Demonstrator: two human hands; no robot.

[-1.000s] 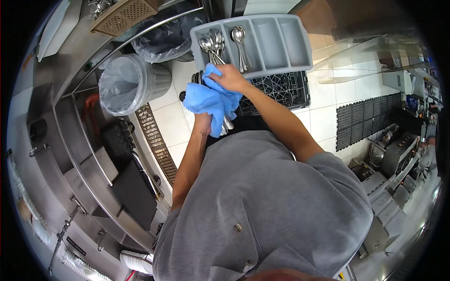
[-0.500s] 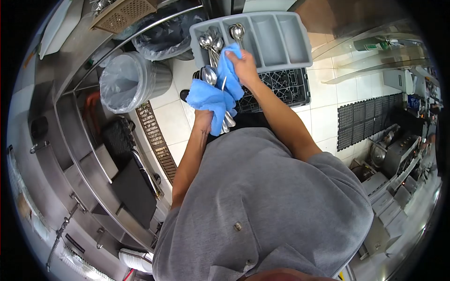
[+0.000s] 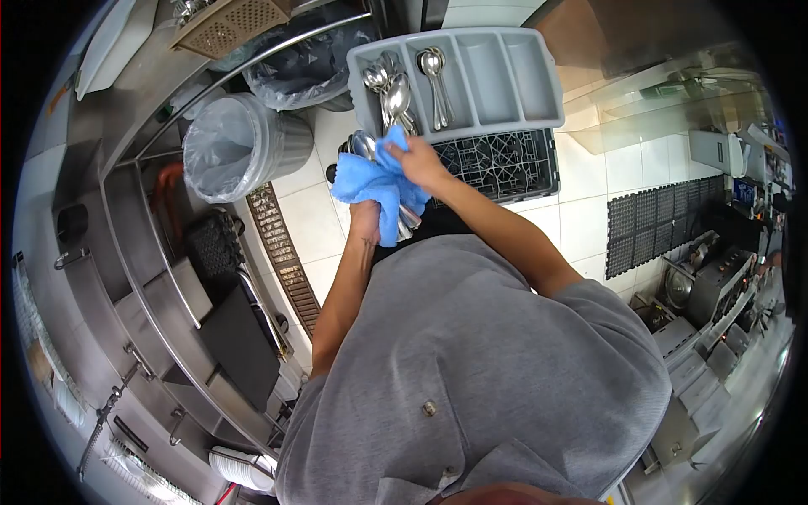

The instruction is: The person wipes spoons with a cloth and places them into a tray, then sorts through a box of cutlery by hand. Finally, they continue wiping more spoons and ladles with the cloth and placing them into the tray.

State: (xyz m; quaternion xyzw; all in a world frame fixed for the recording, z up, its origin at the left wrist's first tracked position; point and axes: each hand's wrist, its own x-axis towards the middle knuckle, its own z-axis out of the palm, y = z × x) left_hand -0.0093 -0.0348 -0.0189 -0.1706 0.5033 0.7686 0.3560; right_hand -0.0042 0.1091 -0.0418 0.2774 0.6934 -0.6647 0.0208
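My left hand (image 3: 364,220) is closed around a blue cloth (image 3: 367,181) and a bundle of spoons (image 3: 362,145), whose bowls stick out above the cloth and handles below. My right hand (image 3: 418,162) pinches another part of the cloth, with a spoon (image 3: 397,97) reaching up from it over the left compartment. Beyond my hands is a grey cutlery tray (image 3: 498,128) with four compartments. Several spoons (image 3: 375,77) lie in its leftmost compartment, and more spoons (image 3: 436,88) lie in the second one.
A black rack (image 3: 505,164) sits under the tray. Lined bins (image 3: 225,147) stand at the left, beside a metal counter (image 3: 126,244). A tan perforated basket (image 3: 236,29) is at the upper left. A black mat (image 3: 661,220) lies on the floor at the right.
My right hand has moved down and left, closer to my left hand. The spoon over the left compartment now shows more clearly. The view has shifted slightly.
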